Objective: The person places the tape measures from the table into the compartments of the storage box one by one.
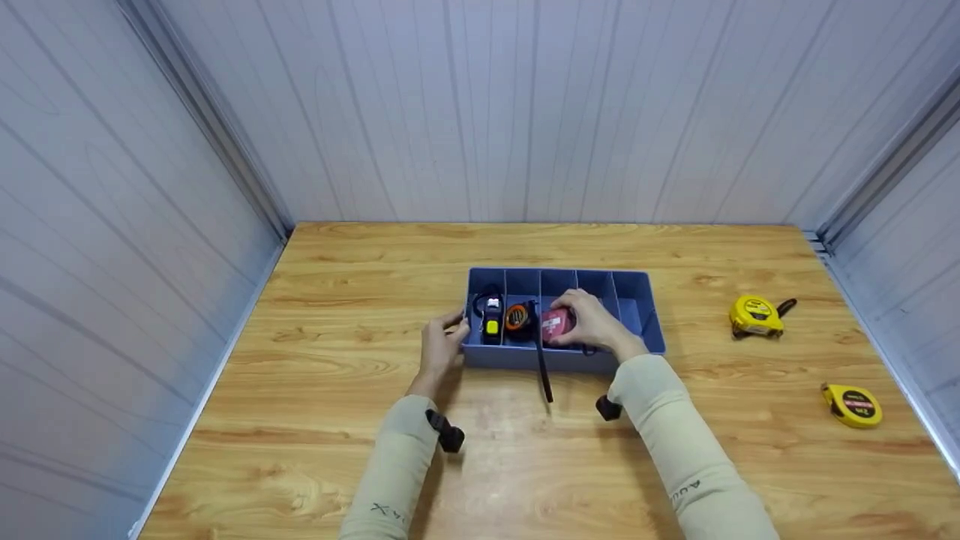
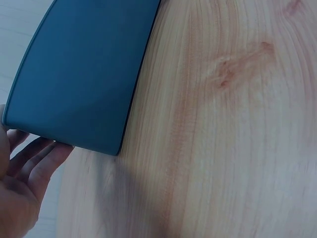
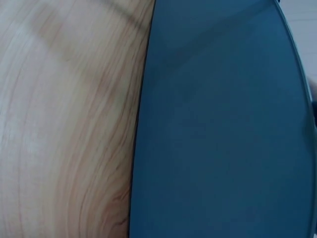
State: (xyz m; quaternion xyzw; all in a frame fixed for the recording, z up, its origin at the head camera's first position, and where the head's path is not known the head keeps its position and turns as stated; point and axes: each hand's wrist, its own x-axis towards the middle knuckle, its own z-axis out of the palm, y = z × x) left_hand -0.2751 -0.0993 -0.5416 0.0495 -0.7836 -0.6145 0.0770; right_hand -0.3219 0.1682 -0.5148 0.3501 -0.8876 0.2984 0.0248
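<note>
A grey-blue divided box (image 1: pixel 540 359) lies lengthwise across the wooden table. My left hand (image 1: pixel 441 346) holds its left end, fingers against the outer end wall (image 2: pixel 64 84). A red tape measure (image 1: pixel 554 324) is in my right hand (image 1: pixel 592 321), gripped between thumb and fingers at the third compartment from the left; the palm hides part of it. In the leftmost compartment stands a black-and-yellow tape measure (image 1: pixel 492 321). Beside it, an orange-and-black tape measure (image 1: pixel 517 318) fills the second one, and a black strap (image 1: pixel 545 375) hangs over the front wall. The right wrist view shows mainly the front wall (image 3: pixel 223 124).
To the right of the box, a yellow tape measure (image 1: pixel 756 315) with a black strap lies on the table (image 1: pixel 337 300). Another yellow tape measure (image 1: pixel 855 406) is nearer the right edge. Pale panel walls (image 1: pixel 487 112) enclose the back and both sides.
</note>
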